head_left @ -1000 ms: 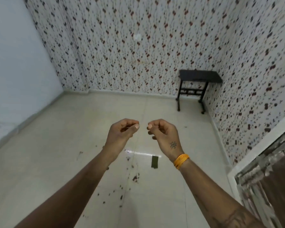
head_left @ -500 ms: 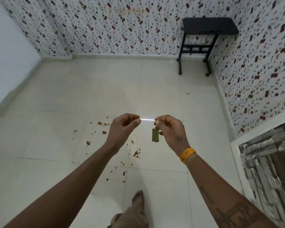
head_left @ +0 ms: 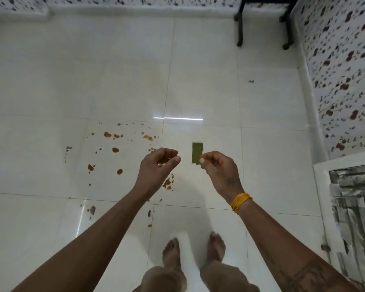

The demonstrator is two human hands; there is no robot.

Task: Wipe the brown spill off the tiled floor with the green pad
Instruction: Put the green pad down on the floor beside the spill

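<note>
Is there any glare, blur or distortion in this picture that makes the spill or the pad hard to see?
Head view: a bright glare streak lies on the glossy tiled floor, above the green pad, not over the brown spill; the feet are motion-blurred; wide-angle distortion bends the wall and tile lines; the left hand hides some stains.

We've got both arms stretched forward; left hand [head_left: 156, 165] and right hand [head_left: 218, 170] loosely curled, fingertips pinched, holding nothing; bare feet [head_left: 172, 252] below.
</note>
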